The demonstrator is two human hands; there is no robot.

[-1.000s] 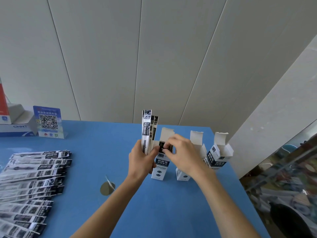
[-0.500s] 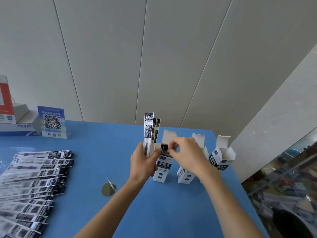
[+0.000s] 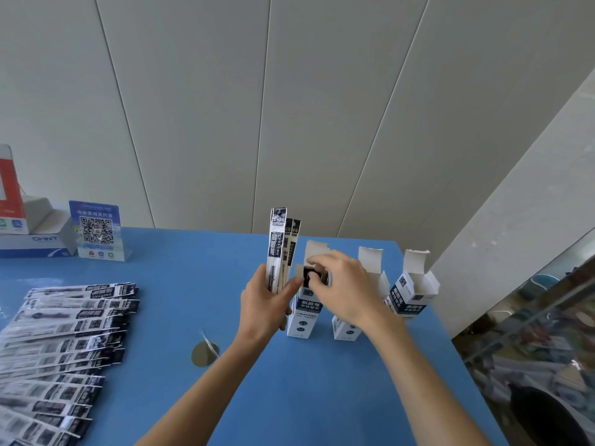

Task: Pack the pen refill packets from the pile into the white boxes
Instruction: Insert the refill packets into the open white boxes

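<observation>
Three open white boxes stand upright on the blue table: a left box [image 3: 302,317], a middle box [image 3: 346,331] and a right box [image 3: 413,291]. My left hand [image 3: 262,304] grips a few refill packets [image 3: 278,249] upright, just left of the left box. My right hand [image 3: 341,284] is over the left box's mouth, its fingertips pinching the dark top of a packet [image 3: 314,278] that sits almost wholly inside the box. The pile of refill packets [image 3: 61,342] lies fanned out at the left of the table.
A QR-code sign [image 3: 96,231] and a white and red carton [image 3: 29,239] stand at the table's back left. A round silver sticker [image 3: 204,352] lies mid-table. The wall runs behind the table; its right edge drops to cluttered shelves [image 3: 531,349].
My right hand has stayed at the left box's mouth, working the dark packet top a little lower. The left hand still holds its packets upright. The view shifted slightly.
</observation>
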